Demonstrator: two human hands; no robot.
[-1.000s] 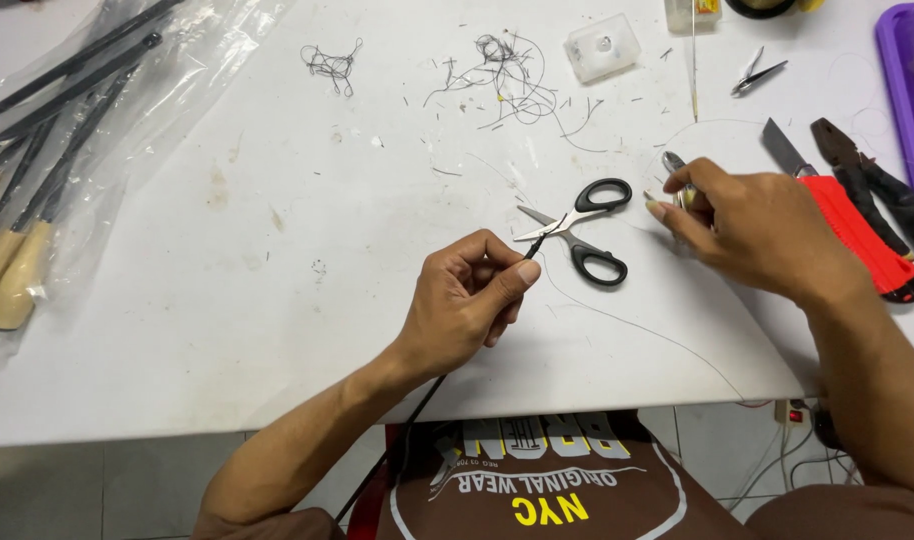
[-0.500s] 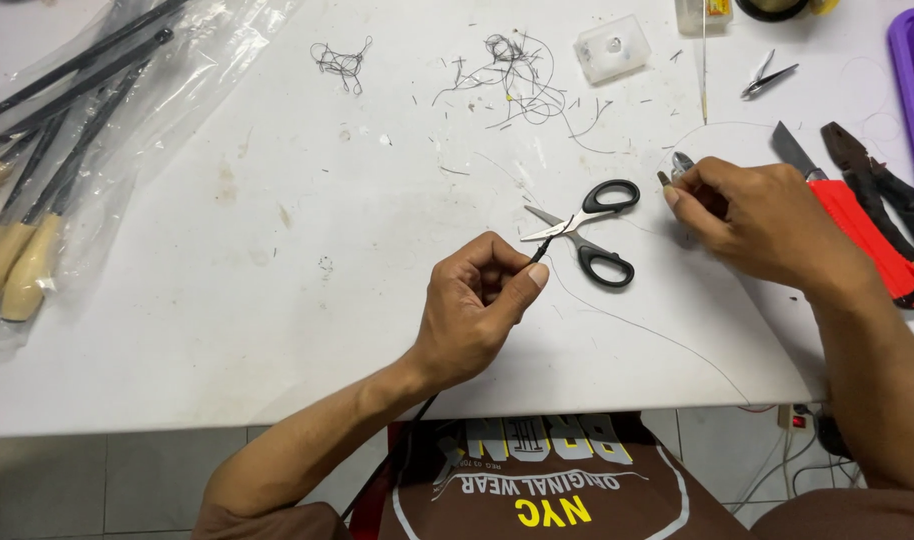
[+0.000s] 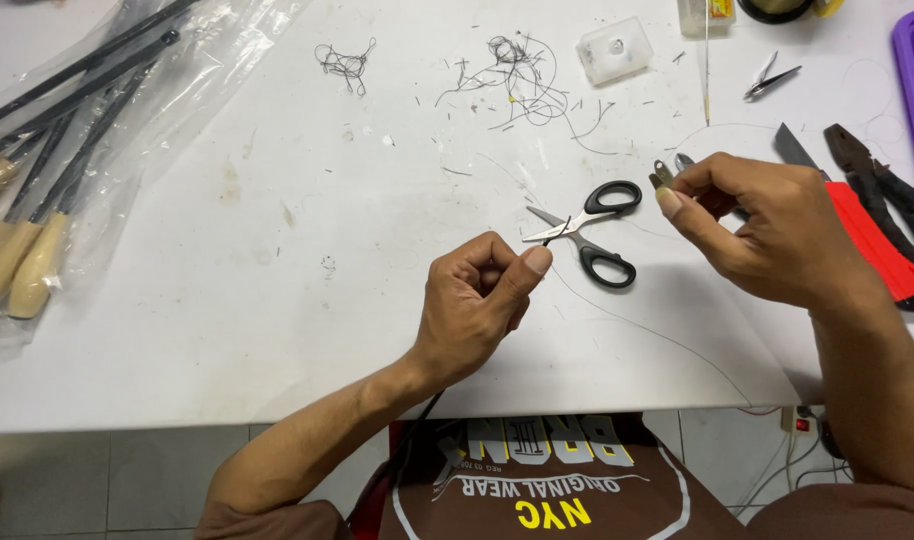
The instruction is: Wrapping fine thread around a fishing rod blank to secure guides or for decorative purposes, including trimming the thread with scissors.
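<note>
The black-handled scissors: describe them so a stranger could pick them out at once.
On the white table, look between the two hands, the left hand pinching a thin black cord and the right hand holding a small metal clipper. The scissors lie there, blades slightly open, tips toward the cord's end. Their two black loop handles set them apart from the red-handled knife and dark pliers farther right.

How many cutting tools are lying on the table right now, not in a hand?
4: black-handled scissors at centre, small nippers at top right, a red utility knife and dark pliers at right. The right hand hides part of the knife.
</note>
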